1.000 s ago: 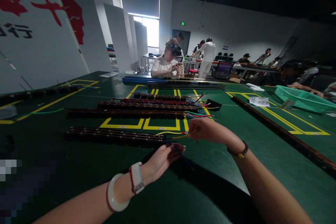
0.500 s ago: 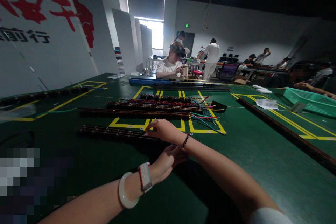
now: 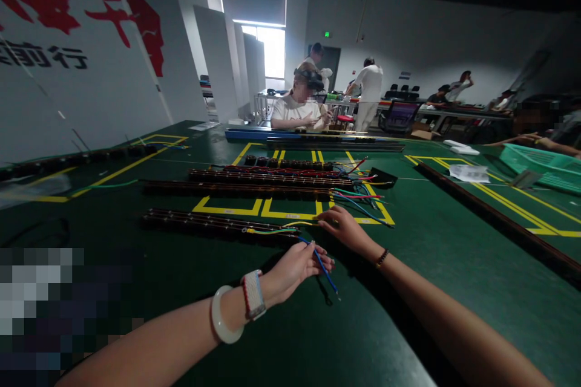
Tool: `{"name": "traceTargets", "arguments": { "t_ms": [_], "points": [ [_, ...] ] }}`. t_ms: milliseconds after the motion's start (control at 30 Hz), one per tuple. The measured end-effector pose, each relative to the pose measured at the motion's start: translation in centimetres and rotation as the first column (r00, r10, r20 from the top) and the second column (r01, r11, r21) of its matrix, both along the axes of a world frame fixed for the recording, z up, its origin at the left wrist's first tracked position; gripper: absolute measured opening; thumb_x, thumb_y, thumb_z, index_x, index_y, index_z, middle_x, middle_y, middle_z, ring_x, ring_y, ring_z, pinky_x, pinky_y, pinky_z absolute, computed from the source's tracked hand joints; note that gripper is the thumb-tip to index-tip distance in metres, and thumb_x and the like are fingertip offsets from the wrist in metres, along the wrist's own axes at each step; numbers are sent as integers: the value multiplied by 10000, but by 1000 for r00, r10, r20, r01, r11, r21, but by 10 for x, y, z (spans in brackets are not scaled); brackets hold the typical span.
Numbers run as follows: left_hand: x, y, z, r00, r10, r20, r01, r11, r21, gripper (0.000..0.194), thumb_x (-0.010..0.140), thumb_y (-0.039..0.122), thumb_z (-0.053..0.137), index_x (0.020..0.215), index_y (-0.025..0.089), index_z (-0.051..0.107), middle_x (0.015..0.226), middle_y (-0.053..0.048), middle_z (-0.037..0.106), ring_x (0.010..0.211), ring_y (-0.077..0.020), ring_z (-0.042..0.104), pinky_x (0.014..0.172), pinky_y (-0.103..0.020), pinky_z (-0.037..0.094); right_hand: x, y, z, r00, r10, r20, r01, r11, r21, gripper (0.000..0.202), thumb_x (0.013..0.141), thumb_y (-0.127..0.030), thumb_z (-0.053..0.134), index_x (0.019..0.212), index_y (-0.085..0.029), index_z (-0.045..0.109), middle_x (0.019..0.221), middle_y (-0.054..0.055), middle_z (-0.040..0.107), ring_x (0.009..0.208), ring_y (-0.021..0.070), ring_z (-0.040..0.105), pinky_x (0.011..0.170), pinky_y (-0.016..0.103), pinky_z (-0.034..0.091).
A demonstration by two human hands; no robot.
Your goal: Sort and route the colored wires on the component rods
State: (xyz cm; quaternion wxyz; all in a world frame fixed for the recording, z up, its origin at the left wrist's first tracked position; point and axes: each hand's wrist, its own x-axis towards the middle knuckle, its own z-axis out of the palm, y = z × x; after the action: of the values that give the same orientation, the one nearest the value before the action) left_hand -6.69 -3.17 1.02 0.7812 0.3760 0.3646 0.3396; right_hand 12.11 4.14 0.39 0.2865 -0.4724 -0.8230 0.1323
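My left hand (image 3: pixel 297 269), palm up below the end of the nearest black bundle (image 3: pixel 204 222), has a blue wire (image 3: pixel 325 269) lying across its curled fingers, near the thumb. My right hand (image 3: pixel 342 228) is at the right of that bundle, its fingertips closed on a yellow wire (image 3: pixel 299 224). A yellow-green wire (image 3: pixel 272 231) with a ring terminal lies over the bundle and points left. Below my left fingers a dark wire end (image 3: pixel 325 295) hangs or lies. Farther back, more bundles (image 3: pixel 236 189) lie side by side with coloured wires at their right ends.
Yellow tape marks the green table (image 3: pixel 204 320). Blue and dark rails (image 3: pixel 318 139) lie at its far edge. On the right are a long dark strip (image 3: pixel 490 224), a plastic bag (image 3: pixel 469 173) and a green basket (image 3: pixel 540 168). A seated person (image 3: pixel 302 106) faces the table.
My right hand has moved right, away from the bundle's middle and apart from my left hand. The blue wire and the ring-ended wire now show plainly.
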Motion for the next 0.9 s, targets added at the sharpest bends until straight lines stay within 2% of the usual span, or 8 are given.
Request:
{"name": "traceTargets", "arguments": {
  "t_ms": [167, 333, 400, 533, 600, 667, 833, 900],
  "points": [
    [-14, 7, 16, 919, -169, -356, 192, 981, 30, 333, 947, 425, 345, 813, 146, 467, 624, -1, 583, 555, -94, 562, 619, -242, 454, 9, 0, -23, 995, 21, 94, -25, 999, 45, 217, 901, -335, 572, 1026, -205, 694, 929, 73, 619, 897, 188, 522, 836, 330, 404],
    [-32, 19, 34, 607, -301, -736, 492, 869, 49, 440, 924, 481, 315, 708, 142, 495, 509, 9, 514, 444, -92, 481, 523, -219, 390, 7, 2, -21, 994, 16, 109, -25, 997, 80, 211, 926, -311, 533, 1013, -210, 697, 915, 63, 621, 865, 182, 503, 807, 317, 386],
    [-36, 21, 40, 443, -228, -867, 564, 823, 71, 430, 921, 453, 336, 738, 128, 550, 575, -35, 575, 475, -123, 528, 541, -250, 419, 7, 1, -20, 993, 18, 115, -27, 997, 78, 213, 929, -307, 526, 1004, -207, 698, 901, 63, 619, 859, 182, 503, 796, 313, 385],
    [-33, 14, 51, 100, 178, -979, 711, 675, 195, 388, 920, 340, 363, 852, 101, 660, 833, -147, 679, 729, -244, 653, 668, -357, 480, 7, 0, -21, 992, 24, 127, -35, 996, 85, 210, 930, -295, 526, 999, -199, 699, 894, 70, 612, 866, 183, 512, 799, 314, 387],
    [-30, 6, 57, -9, 237, -971, 721, 674, 158, 429, 934, 333, 332, 875, 90, 680, 843, -158, 685, 759, -264, 660, 673, -374, 489, 7, 0, -21, 992, 20, 123, -31, 996, 87, 210, 930, -299, 526, 999, -201, 699, 898, 71, 610, 862, 180, 514, 796, 313, 390],
    [-29, 0, 63, -48, 259, -965, 722, 677, 146, 451, 940, 372, 331, 905, 93, 683, 839, -149, 686, 744, -260, 661, 657, -370, 499, 6, 0, -22, 993, 15, 115, -25, 996, 88, 212, 932, -306, 522, 998, -205, 697, 901, 71, 610, 853, 176, 513, 793, 313, 392],
    [-39, -3, 76, -68, 566, -822, 763, 560, 323, 384, 941, 365, 332, 998, 126, 628, 862, -124, 676, 774, -277, 660, 678, -408, 510, 6, 0, -23, 994, 19, 104, -28, 996, 84, 211, 932, -312, 522, 1011, -213, 690, 903, 70, 610, 858, 178, 509, 789, 314, 391],
    [-46, 1, 78, -76, 566, -821, 759, 566, 320, 293, 914, 310, 410, 1059, 134, 594, 909, -117, 671, 809, -268, 659, 685, -385, 512, 6, 0, -22, 994, 20, 107, -29, 996, 87, 216, 934, -316, 518, 1013, -211, 688, 900, 69, 610, 861, 178, 510, 795, 314, 388]
  ]
}}
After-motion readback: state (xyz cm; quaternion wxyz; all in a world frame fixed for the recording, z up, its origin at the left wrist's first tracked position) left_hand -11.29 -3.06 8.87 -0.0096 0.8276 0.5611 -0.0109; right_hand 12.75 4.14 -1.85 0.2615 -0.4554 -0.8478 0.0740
